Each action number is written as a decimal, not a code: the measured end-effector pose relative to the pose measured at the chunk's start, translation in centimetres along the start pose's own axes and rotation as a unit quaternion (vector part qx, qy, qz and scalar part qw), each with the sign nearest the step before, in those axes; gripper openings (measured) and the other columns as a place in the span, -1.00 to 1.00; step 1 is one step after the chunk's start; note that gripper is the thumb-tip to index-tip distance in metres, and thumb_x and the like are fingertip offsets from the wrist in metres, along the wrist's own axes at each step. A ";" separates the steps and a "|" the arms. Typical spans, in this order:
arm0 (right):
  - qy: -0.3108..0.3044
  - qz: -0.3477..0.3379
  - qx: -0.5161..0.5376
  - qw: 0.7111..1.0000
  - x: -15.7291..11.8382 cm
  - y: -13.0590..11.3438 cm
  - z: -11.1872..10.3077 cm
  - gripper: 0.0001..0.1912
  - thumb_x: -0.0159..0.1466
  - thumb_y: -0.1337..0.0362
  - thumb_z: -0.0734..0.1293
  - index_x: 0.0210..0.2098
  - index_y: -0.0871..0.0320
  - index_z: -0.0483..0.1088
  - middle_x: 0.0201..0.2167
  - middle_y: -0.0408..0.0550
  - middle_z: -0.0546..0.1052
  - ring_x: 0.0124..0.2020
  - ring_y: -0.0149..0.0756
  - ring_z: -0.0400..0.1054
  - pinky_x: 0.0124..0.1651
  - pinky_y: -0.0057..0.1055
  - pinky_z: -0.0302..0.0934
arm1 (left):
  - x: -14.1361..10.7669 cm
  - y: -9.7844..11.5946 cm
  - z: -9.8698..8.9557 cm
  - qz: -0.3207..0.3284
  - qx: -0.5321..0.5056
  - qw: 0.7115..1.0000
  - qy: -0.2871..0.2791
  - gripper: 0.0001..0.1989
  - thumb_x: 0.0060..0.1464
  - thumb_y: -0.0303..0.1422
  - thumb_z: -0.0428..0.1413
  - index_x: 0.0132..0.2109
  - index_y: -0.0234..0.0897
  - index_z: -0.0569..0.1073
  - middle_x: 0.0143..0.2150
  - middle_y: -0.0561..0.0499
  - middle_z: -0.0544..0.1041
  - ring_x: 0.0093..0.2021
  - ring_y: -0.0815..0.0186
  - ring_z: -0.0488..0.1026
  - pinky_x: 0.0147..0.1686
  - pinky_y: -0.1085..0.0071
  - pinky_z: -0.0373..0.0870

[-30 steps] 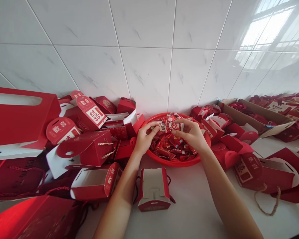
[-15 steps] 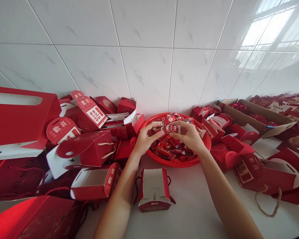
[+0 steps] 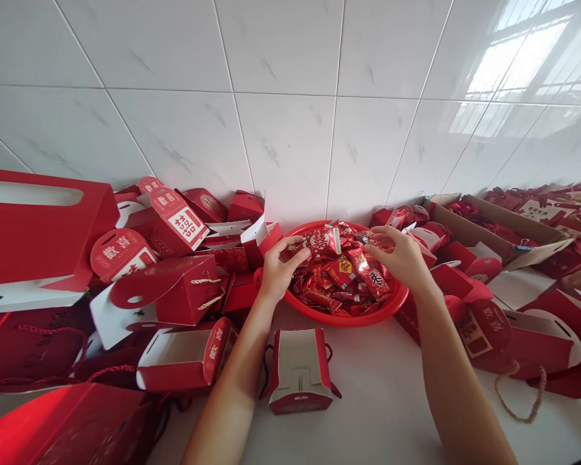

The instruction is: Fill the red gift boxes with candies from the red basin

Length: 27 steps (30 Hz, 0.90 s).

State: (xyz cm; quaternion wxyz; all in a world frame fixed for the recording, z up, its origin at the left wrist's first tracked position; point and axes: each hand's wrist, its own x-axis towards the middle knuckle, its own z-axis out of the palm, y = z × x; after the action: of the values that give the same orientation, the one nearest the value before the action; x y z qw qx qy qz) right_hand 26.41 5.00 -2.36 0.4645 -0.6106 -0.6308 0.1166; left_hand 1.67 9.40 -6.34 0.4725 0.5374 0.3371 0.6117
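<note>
Mid-frame, a glossy red packet (image 3: 323,241) — white-printed, pale-ended — was pinched by the left fingers (image 3: 297,258); the right fingers (image 3: 386,233) were spread, empty.

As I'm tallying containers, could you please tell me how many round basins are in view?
1: the red basin, holding wrapped packets, between the central open box and the tiled wall.

Place: I'm working in some tiled room, honestly can't tell if home or shop
Wall (image 3: 290,148): glossy marbled tiles (image 3: 285,45) are showing a bright window reflection (image 3: 518,58)
Tabletop (image 3: 382,394): red paper boxes (image 3: 174,290) are crowding around my plastic basin (image 3: 341,320) of wrapped sweets (image 3: 343,271)
</note>
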 end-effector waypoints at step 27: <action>-0.189 -0.142 0.002 0.972 -1.2 -2.9 2.6 -0.69 0.31 0.29 0.34 0.02 0.05 0.57 0.00 0.01 0.64 0.03 -0.02 0.52 0.11 -0.12 0.37 | -0.1 0.3 0.1 -0.011 0.010 1.000 0.000 -0.57 -0.16 -0.16 0.40 -0.14 -0.27 0.59 -0.20 -0.01 0.63 -0.27 0.25 0.57 -0.18 0.27 0.57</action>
State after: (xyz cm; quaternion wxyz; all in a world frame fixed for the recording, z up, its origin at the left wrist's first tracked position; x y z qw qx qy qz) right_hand 22.39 4.36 -2.18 0.3505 -0.4802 -0.7872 0.1639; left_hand 1.66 9.21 -6.10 0.4739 0.5382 0.3489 0.6034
